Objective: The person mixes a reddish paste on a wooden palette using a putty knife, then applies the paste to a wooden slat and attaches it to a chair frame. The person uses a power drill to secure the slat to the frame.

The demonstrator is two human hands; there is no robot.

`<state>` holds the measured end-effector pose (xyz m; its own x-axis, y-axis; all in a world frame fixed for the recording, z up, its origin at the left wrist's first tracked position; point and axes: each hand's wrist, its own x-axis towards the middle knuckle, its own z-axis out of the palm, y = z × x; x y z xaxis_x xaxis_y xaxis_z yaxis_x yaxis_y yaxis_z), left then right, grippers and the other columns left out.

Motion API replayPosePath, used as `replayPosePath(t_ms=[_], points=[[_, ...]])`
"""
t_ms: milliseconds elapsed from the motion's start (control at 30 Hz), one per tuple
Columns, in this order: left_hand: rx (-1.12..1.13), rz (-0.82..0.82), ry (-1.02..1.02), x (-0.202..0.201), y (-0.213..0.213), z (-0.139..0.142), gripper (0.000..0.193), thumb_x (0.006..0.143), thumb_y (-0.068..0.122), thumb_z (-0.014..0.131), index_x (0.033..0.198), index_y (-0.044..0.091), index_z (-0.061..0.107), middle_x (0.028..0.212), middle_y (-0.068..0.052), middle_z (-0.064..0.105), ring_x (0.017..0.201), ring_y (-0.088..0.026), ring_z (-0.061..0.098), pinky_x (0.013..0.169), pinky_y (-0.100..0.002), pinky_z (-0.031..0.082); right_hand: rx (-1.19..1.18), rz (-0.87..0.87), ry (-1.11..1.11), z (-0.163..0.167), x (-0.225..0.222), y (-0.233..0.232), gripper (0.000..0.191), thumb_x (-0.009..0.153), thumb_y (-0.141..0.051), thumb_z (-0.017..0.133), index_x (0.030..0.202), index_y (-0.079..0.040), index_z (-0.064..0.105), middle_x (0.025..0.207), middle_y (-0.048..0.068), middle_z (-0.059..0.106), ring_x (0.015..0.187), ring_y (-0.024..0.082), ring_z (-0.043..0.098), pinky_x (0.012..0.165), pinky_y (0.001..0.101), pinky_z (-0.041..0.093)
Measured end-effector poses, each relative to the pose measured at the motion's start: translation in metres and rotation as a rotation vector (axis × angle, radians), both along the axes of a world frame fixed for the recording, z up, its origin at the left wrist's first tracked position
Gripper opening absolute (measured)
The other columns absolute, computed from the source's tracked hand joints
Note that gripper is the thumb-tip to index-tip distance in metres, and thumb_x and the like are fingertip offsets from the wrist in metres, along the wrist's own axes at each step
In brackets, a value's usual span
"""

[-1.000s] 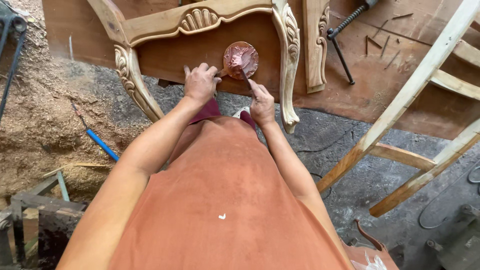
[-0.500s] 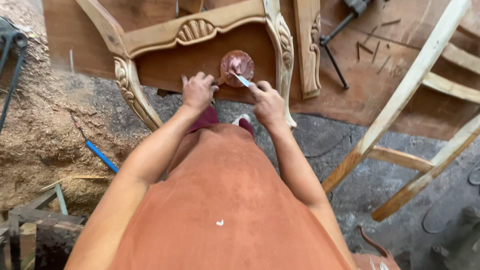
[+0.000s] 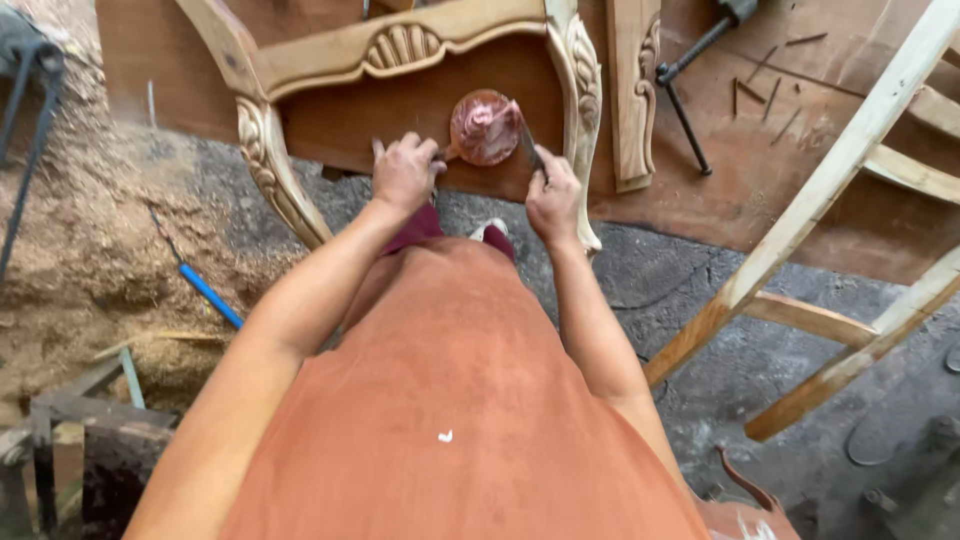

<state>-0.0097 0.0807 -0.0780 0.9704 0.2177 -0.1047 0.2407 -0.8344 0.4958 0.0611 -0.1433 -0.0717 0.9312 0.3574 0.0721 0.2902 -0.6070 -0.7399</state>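
A round reddish carved wooden piece [image 3: 484,126] lies on a brown board [image 3: 420,110], inside a pale carved furniture frame [image 3: 400,45]. My left hand [image 3: 405,172] rests on the board just left of the piece, its fingers at the piece's lower left edge. My right hand [image 3: 553,195] grips a thin metal carving tool [image 3: 528,148] whose blade touches the right edge of the round piece.
A carved pale leg [image 3: 635,90] lies right of the frame, with a dark metal tool [image 3: 690,75] and scattered nails beyond it. A bare wooden chair frame [image 3: 830,230] leans at the right. Sawdust [image 3: 80,250] piles at the left beside a blue stick [image 3: 210,295].
The tool has swung from across the round piece's face to its right edge. Both hands stayed close to the piece while the view shifted slightly.
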Motion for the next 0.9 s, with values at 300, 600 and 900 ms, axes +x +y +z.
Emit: replayPosePath(t_ms=[300, 600, 900], points=[[0.001, -0.02, 0.054, 0.001, 0.001, 0.005, 0.022, 0.087, 0.033, 0.076, 0.1, 0.015, 0.072, 0.094, -0.011, 0.065, 0.091, -0.035, 0.067, 0.099, -0.077, 0.036, 0.019, 0.041, -0.028, -0.001, -0.013, 0.003, 0.043, 0.093, 0.005, 0.059, 0.134, -0.007, 0.065, 0.112, 0.02, 0.07, 0.1, 0.037, 0.071, 0.089, 0.0425, 0.057], [-0.002, -0.02, 0.091, 0.002, 0.001, 0.006, 0.021, 0.092, 0.032, 0.074, 0.102, 0.014, 0.071, 0.098, -0.011, 0.065, 0.094, -0.036, 0.067, 0.1, -0.076, 0.037, -0.021, 0.175, -0.026, -0.002, -0.007, 0.02, 0.046, 0.094, 0.007, 0.055, 0.137, -0.007, 0.061, 0.111, 0.02, 0.07, 0.099, 0.04, 0.07, 0.086, 0.0431, 0.057], [-0.022, -0.003, 0.065, 0.002, 0.002, 0.006, 0.022, 0.09, 0.032, 0.075, 0.102, 0.013, 0.072, 0.097, -0.012, 0.065, 0.095, -0.037, 0.066, 0.1, -0.075, 0.038, 0.024, 0.199, 0.062, 0.007, -0.011, 0.004, 0.046, 0.092, 0.008, 0.055, 0.134, -0.008, 0.065, 0.107, 0.019, 0.07, 0.093, 0.037, 0.071, 0.083, 0.0413, 0.057]])
